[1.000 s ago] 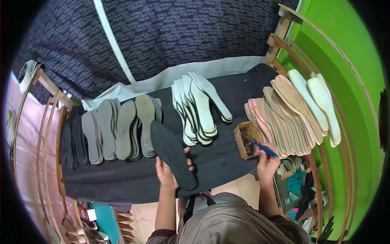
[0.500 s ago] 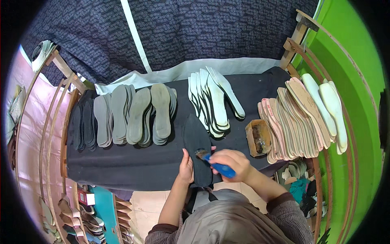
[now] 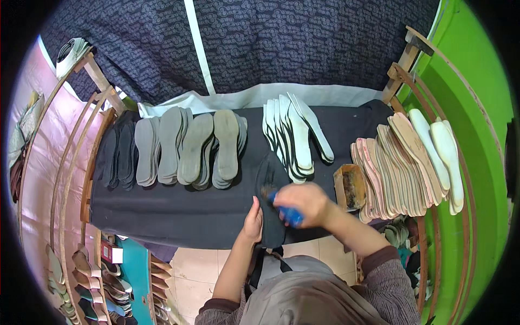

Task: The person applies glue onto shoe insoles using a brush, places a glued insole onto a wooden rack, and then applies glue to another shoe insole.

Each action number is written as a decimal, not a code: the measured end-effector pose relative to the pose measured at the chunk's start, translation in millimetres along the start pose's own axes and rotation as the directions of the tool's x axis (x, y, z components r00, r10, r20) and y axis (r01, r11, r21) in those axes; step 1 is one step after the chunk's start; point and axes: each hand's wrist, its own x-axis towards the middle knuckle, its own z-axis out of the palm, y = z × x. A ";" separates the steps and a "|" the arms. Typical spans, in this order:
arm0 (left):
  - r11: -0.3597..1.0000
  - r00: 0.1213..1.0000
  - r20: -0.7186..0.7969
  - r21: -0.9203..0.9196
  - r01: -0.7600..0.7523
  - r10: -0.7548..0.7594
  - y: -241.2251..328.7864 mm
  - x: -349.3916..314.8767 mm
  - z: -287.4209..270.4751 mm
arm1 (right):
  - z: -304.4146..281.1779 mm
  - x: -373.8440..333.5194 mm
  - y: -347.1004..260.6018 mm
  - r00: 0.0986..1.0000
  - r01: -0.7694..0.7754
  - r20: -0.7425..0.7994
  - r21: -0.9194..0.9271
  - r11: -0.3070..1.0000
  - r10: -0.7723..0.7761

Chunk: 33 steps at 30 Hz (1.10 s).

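Note:
A black insole (image 3: pixel 273 232) lies lengthwise at the near edge of the black-covered table, its toe end pointing away from me. My left hand (image 3: pixel 251 223) grips its left side, thumb up along the edge and the other fingers hidden beneath. In my right hand (image 3: pixel 307 203) is a brush with a blue handle (image 3: pixel 293 217), smeared by motion; its bristles touch the insole's upper middle part. To the right of that hand stands a small open glue box (image 3: pixel 339 190), brown and stained inside. White insoles (image 3: pixel 301 142) lie fanned just beyond the black one.
Stacks of grey insoles (image 3: pixel 197 149) and black insoles (image 3: pixel 110 157) line the table's left half. Beige insoles (image 3: pixel 398 162) overlap in a long row at the right, with white ones beside them. Wooden rails (image 3: pixel 468 227) flank both sides. Shoes on shelves (image 3: pixel 116 290) stand lower left.
My right hand has pushed the brush away from me along the insole, toward its toe end. The left hand keeps its grip. The whole view has shifted slightly.

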 end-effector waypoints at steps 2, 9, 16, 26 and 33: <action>0.996 0.972 0.235 0.082 -0.017 -0.002 5.3 0.9 -5.2 | -10.8 16.4 13.5 0.996 -0.006 -0.087 -0.177 0.984 -0.010; 1.000 0.998 0.069 0.006 0.004 -0.005 4.8 5.4 -8.1 | -7.4 8.1 3.3 0.988 0.114 0.108 -0.004 0.993 -0.113; 0.993 1.000 -0.011 0.117 0.017 -0.016 5.4 1.3 3.3 | -7.0 4.5 5.5 0.951 0.216 0.225 0.013 0.976 -0.214; 0.998 0.989 -0.146 0.062 0.005 0.004 4.1 2.8 -2.0 | -8.1 15.5 5.4 0.946 0.232 0.231 0.007 0.973 -0.227; 0.989 1.000 -0.018 0.149 0.026 -0.023 9.1 6.3 -0.4 | -7.2 13.3 20.8 0.970 0.219 0.110 -0.023 0.975 -0.215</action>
